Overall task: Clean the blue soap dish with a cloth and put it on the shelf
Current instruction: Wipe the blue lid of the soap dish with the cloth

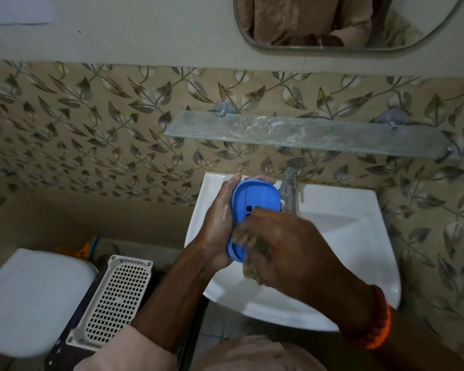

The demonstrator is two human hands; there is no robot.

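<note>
Over the left side of the white sink, my left hand grips the blue soap dish by its left edge and tilts it up on end. A few drain slots show in the dish's middle. My right hand presses a brownish cloth against the dish's lower half; the cloth is blurred and partly hidden under my fingers. The glass shelf is fixed to the wall above the tap, with white smears on it and nothing standing on it.
A metal tap rises just right of the dish. A white perforated basket and a white toilet tank lid sit to the lower left. A mirror hangs above the shelf. My right wrist wears an orange bead bracelet.
</note>
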